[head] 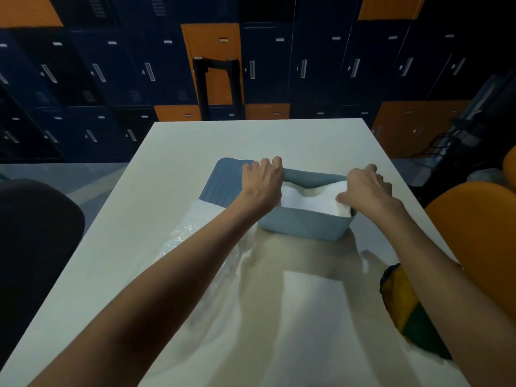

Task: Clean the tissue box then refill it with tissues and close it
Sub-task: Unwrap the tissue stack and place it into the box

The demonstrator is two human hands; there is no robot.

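1. A crumpled sheet of clear plastic wrapping (181,236) lies on the pale bench (117,247), left of the box and partly under the left forearm.
2. A flat blue-grey ribbed plastic lid (220,182) rests on the bench, just behind and left of the box.
3. The left hand (261,185) is curled, fingers hooked over the box's left end, pressing tissue down there.
4. The open blue-grey plastic tissue box (304,224) sits mid-bench, holding a white stack of soft tissues (307,201).
5. The right hand (365,188) is curled too, thumb and fingers pinching the stack's right end at the rim.
6. The tissues look light, limp and easily torn; pressing them flat at both ends seems safest. The box looks rigid and light, so it may slide.
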